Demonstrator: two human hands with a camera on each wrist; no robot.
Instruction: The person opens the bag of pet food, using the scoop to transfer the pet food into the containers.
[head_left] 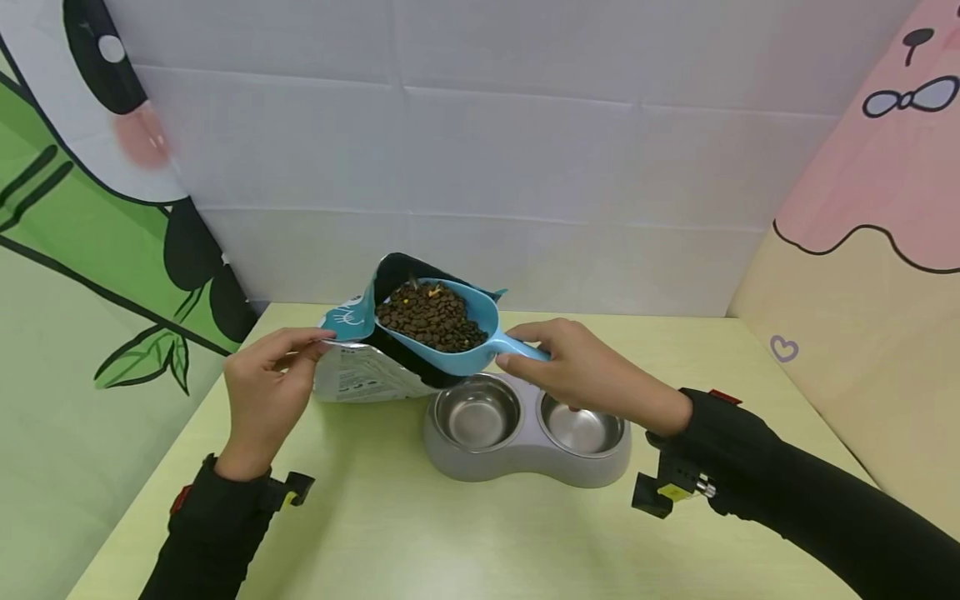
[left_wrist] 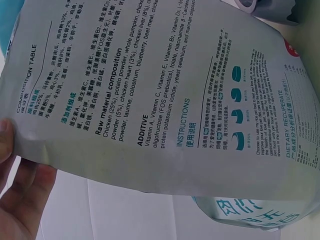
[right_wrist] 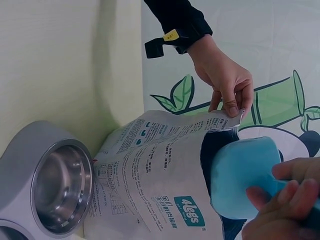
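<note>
My left hand (head_left: 273,375) pinches the top edge of a pet food bag (head_left: 367,375), whose mouth gapes with a dark inside. In my right hand (head_left: 577,362) is the handle of a light blue scoop (head_left: 468,362), heaped with brown kibble (head_left: 431,317). The scoop is level over the bag's mouth, its front part still within the opening. In the right wrist view the underside of the scoop (right_wrist: 242,175) shows in front of the dark opening. Printed text covers the bag (left_wrist: 150,125) in the left wrist view, with the left thumb and fingers at its edge.
A grey double feeder (head_left: 517,467) with two steel bowls stands on the pale yellow table (head_left: 405,542), just right of the bag. The left bowl (head_left: 480,414) is partly beneath the scoop. Behind rises a white cloth wall (head_left: 517,167), with cartoon-printed panels at both sides.
</note>
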